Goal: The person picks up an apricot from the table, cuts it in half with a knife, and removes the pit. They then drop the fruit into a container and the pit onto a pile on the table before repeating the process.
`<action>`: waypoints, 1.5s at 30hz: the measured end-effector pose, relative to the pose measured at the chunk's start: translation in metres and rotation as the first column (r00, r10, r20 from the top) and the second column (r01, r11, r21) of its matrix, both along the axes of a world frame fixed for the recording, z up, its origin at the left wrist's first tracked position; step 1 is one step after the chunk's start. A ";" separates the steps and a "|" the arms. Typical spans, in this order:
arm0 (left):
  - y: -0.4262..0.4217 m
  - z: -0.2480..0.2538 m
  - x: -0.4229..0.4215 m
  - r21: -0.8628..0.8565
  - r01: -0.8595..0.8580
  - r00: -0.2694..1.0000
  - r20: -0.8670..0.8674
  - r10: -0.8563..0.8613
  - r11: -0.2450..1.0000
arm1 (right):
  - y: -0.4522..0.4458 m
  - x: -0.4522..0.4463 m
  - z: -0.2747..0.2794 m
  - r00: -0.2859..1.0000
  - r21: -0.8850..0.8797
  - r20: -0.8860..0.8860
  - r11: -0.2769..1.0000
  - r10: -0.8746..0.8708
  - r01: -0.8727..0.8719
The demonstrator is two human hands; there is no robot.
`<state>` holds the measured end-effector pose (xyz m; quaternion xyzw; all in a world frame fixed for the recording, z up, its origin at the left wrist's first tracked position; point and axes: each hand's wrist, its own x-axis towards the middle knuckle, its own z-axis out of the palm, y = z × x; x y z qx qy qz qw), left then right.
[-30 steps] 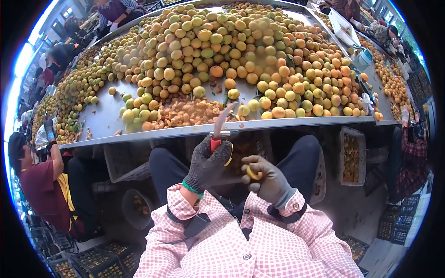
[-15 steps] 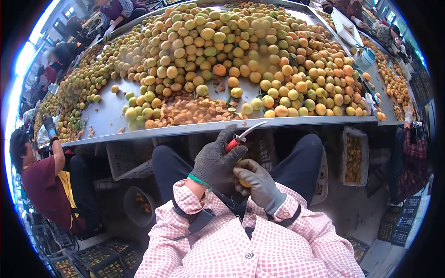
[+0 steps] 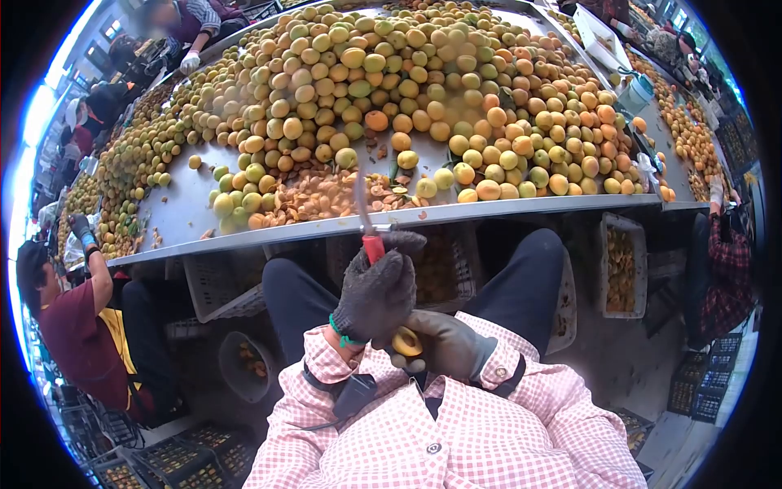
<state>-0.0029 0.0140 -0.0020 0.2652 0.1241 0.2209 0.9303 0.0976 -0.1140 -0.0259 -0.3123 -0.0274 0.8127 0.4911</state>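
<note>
My left hand (image 3: 375,295), in a dark knit glove with a green band at the wrist, is closed around a knife with a red handle (image 3: 373,248). Its thin blade points up toward the table edge and looks blurred. Below and to the right, my right hand (image 3: 452,344), in a grey glove, holds a cut apricot (image 3: 406,342) with its hollow inside facing up. The two hands are close together above my lap. Apricot pits (image 3: 314,196) lie heaped on the table near its edge, beside whole apricots (image 3: 489,189).
A metal table (image 3: 269,235) bears a large apricot pile. Below stand a white crate (image 3: 220,281), a bucket (image 3: 244,371) and a crate of fruit (image 3: 623,273). A co-worker in a maroon shirt (image 3: 85,330) sits left; another in plaid (image 3: 725,281) sits right.
The knife has swung from pointing right to pointing up. My right hand has turned and lowered slightly, and the apricot's hollow cut side now shows.
</note>
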 end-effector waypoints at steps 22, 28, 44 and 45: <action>-0.024 -0.012 0.014 0.099 -0.332 0.940 0.121 0.320 0.938 | -0.022 -0.005 0.010 0.807 0.293 0.522 0.946 -0.277 0.135; -0.034 -0.015 0.015 0.098 -0.318 0.948 0.006 0.319 0.943 | -0.025 -0.003 0.008 0.673 0.301 0.684 0.949 -0.282 0.091; -0.036 0.001 0.022 0.096 -0.289 0.955 0.090 0.281 0.952 | -0.024 0.001 0.007 0.692 0.302 0.678 0.952 -0.249 0.047; -0.037 0.001 0.021 0.095 -0.292 0.955 0.088 0.284 0.952 | -0.024 -0.001 0.000 0.693 0.301 0.678 0.953 -0.246 0.045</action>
